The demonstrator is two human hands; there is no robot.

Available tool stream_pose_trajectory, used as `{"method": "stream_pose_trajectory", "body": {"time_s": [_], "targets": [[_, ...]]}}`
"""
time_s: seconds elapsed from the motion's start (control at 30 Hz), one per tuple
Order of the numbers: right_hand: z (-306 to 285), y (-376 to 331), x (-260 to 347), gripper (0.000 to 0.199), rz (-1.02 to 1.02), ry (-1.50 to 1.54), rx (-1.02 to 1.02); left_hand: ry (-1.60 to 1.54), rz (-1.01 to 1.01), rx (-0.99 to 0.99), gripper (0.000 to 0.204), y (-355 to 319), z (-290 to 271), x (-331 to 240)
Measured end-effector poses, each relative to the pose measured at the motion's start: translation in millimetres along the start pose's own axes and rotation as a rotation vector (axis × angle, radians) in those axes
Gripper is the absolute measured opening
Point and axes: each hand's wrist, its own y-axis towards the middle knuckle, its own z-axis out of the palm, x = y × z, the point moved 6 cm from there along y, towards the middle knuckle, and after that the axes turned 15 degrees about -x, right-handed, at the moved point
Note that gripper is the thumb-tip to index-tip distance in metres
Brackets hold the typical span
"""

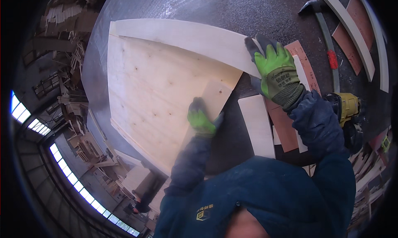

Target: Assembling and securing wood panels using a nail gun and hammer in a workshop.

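Observation:
A large pale plywood panel [153, 88] with small dark spots lies over the dark table. Along its far side stands a curved wooden board [178, 32], running to the right beyond the panel's corner. My right hand [277, 70], in a green and grey glove, is closed round the right end of this board, fingers over its far edge. Gloved alike, my left hand [202, 118] grips the panel's near right edge, its fingers on the face and thumb at the edge. It is slightly blurred. A paler patch beside it may be a separate piece; I cannot tell.
Right of the panel lie a pale board [258, 124] and reddish-brown boards [286, 128]. A yellow and black power tool [347, 107] sits by my right forearm. Farther right are a hammer [324, 34] and curved strips [352, 28]. Wood stacks [68, 34] stand left, beyond the table [97, 63].

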Motion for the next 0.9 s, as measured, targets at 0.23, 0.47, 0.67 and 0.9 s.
{"method": "stream_pose_trajectory", "body": {"time_s": [0.23,0.47,0.67,0.9], "targets": [[-186,-60,-248,0.071,-0.151,-0.535,-0.078,0.019,-0.037,-0.008,0.114,-28,-31,1],[-337,-122,-303,0.074,0.222,-0.686,-0.089,0.116,-0.277,0.142,0.11,-123,-117,22],[-210,-312,-59,0.057,0.54,0.594,0.134,0.47,-0.872,-0.031,0.101,-437,-284,167],[-24,-468,199,0.06,0.827,0.786,0.489,0.538,-1.613,0.082,0.115,-700,-395,329]]}}
